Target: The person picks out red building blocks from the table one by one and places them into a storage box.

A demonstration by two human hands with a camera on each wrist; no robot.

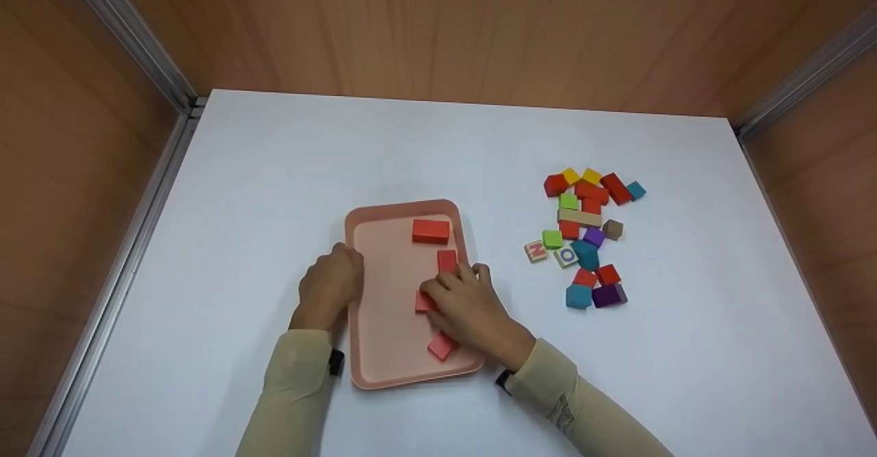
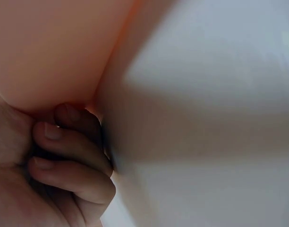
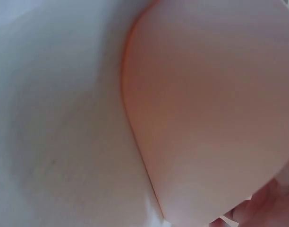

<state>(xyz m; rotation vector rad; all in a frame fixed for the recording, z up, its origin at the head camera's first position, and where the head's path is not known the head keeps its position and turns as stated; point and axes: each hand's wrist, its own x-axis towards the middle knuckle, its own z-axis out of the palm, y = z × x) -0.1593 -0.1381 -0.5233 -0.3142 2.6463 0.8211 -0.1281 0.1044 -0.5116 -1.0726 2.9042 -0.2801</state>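
A pink tray (image 1: 384,334) lies on the white table. My left hand (image 1: 331,284) grips its left rim; in the left wrist view the curled fingers (image 2: 71,146) are at the tray's outer wall (image 2: 55,52). Over the tray's right side is my right hand (image 1: 469,310), with finger and thumb around a small red block (image 1: 423,302) that they partly cover. Further up the tray are a larger red block (image 1: 431,231) and another red block (image 1: 447,260) just beyond the right fingers. One more red block (image 1: 442,346) sits tilted below the right hand, near the lower right rim.
Right of the tray, a loose group of wooden blocks covers part of the table, among them a long tan block (image 1: 579,217), a dark purple block (image 1: 609,295) and a letter block (image 1: 536,251). Wooden walls (image 1: 466,32) with metal corner posts enclose the table.
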